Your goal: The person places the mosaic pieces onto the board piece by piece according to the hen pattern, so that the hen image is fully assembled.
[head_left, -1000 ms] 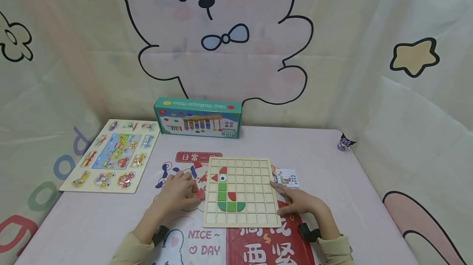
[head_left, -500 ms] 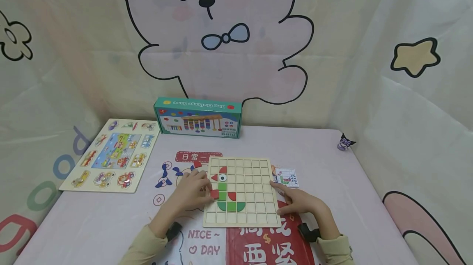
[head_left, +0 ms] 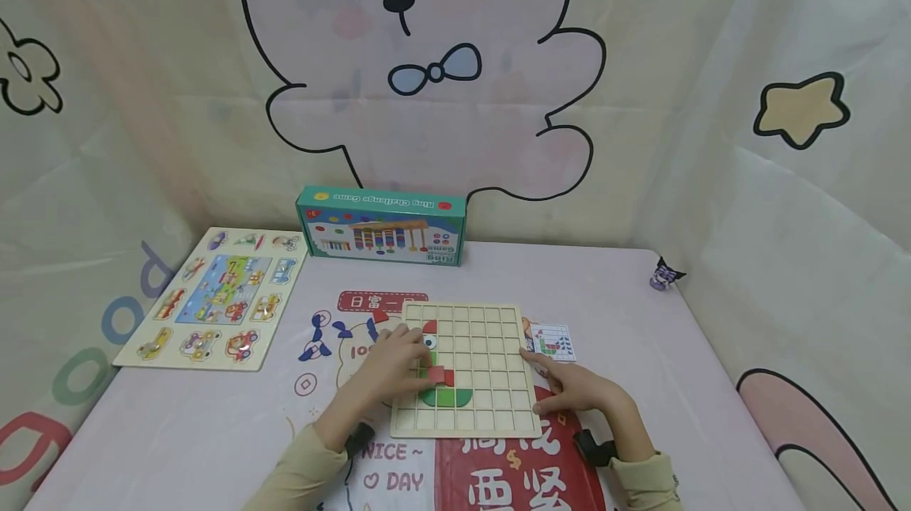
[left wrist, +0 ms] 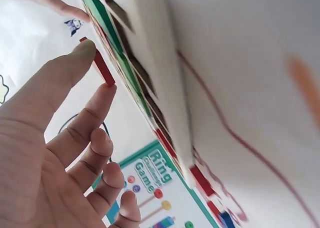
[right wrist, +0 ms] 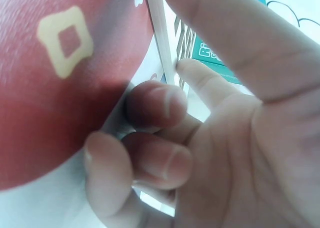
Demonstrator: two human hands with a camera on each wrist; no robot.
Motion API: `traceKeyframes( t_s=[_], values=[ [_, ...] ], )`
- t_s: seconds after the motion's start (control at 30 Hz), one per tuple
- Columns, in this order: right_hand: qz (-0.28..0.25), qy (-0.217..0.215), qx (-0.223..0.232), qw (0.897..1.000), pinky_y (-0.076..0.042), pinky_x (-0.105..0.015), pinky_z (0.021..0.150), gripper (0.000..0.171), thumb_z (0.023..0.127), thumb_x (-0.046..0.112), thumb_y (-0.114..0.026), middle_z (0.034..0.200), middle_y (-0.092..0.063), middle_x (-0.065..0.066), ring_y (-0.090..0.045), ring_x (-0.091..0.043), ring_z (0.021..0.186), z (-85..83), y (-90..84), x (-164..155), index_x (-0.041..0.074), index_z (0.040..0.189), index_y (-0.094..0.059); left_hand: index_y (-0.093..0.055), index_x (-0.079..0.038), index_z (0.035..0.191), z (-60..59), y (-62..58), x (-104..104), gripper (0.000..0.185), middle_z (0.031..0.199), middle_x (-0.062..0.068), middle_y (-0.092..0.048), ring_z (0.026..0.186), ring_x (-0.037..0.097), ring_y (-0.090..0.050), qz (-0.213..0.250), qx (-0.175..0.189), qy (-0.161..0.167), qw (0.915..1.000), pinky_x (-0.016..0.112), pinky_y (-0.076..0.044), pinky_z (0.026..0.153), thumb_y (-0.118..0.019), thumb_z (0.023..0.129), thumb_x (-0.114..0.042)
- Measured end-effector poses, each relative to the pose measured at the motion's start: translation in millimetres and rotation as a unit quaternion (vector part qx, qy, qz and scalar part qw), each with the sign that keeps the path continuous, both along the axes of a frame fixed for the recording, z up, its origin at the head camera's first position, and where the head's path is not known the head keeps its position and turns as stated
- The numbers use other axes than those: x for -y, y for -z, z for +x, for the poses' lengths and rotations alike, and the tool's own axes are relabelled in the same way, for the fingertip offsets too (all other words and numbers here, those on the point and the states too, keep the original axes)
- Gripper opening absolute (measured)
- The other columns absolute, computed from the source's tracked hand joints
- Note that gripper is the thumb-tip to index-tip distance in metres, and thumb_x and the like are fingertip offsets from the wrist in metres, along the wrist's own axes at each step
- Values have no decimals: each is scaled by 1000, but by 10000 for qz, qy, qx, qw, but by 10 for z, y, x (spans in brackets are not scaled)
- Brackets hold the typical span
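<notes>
Over the wooden grid board (head_left: pixel 484 369), which holds green and red tiles, the left hand (head_left: pixel 395 365) pinches a red tile (head_left: pixel 436 374) while the right hand (head_left: pixel 580 388), fingers partly curled, braces the board's right edge.

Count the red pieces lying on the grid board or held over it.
3: a red square pinched by the left hand over the wooden grid board, a red piece near the board's top-left, and one beside the square. The hand may hide others.
</notes>
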State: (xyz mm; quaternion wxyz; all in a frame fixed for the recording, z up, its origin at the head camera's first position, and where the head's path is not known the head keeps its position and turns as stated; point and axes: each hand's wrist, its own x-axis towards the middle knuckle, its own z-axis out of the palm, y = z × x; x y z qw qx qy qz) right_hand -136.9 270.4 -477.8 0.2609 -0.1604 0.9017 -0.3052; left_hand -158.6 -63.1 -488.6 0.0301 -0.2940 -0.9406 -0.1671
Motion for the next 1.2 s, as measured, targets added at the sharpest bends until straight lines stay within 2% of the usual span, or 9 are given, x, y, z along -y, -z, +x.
traceKeyframes(
  t_s=[0.2, 0.4, 0.6, 0.73, 0.97, 1.1, 1.2],
  values=[
    [-6, 43, 11, 10000, -48, -32, 68, 87, 73, 38, -75, 108, -57, -9, -52, -18, 85, 10, -11, 4, 19, 145, -30, -69, -25, 83, 6, -31, -136, 29, 87, -9, -53, 84, 13, -41, -99, 39, 25, 9999, 38, -36, 78, -73, 70, -51],
    [31, 36, 21, 10000, -43, -31, 65, 86, 74, 38, -75, 90, -54, -5, -50, -17, 82, 3, -18, 9, 19, 145, -30, -67, -26, 78, 22, -75, -264, 27, 85, -9, -50, 86, 13, -42, -108, -39, 122, 9999, 37, -34, 78, -75, 69, -49],
    [-43, -1, 3, 10000, -48, -31, 68, 86, 74, 37, -75, 106, -56, -8, -52, -18, 86, 11, -21, 7, 18, 145, -30, -67, -24, 78, 38, -115, -373, 28, 82, -9, -49, 83, 13, -40, -131, -158, 215, 9996, 36, -35, 78, -75, 69, -50],
    [-47, 6, 7, 10000, -48, -31, 68, 86, 74, 37, -75, 108, -56, -9, -52, -18, 87, 8, -23, 9, 18, 145, -30, -67, -24, 77, 26, -107, -420, 28, 82, -8, -50, 84, 13, -41, -264, -195, 215, 9992, 36, -35, 79, -76, 69, -49],
    [-27, 19, 19, 10000, -46, -30, 66, 87, 74, 37, -75, 97, -55, -5, -52, -17, 84, 3, -18, 14, 18, 145, -30, -66, -24, 73, 13, -79, -460, 28, 81, -8, -49, 84, 14, -41, -412, -223, 179, 9987, 38, -36, 81, -77, 66, -49],
    [-40, 28, 30, 10000, -47, -29, 66, 87, 74, 37, -75, 96, -55, -4, -52, -17, 84, 3, -17, 12, 18, 145, -30, -65, -25, 71, 5, -67, -471, 27, 81, -8, -49, 85, 14, -42, -391, -161, 193, 9989, 44, -37, 87, -78, 66, -48],
    [-57, 32, 53, 10000, -46, -30, 65, 86, 74, 37, -75, 94, -54, -4, -52, -17, 84, 3, -18, 10, 18, 145, -30, -67, -25, 72, -1, -61, -478, 27, 81, -8, -50, 85, 14, -43, -403, -151, 239, 9988, 43, -37, 86, -77, 67, -50]
  ],
)
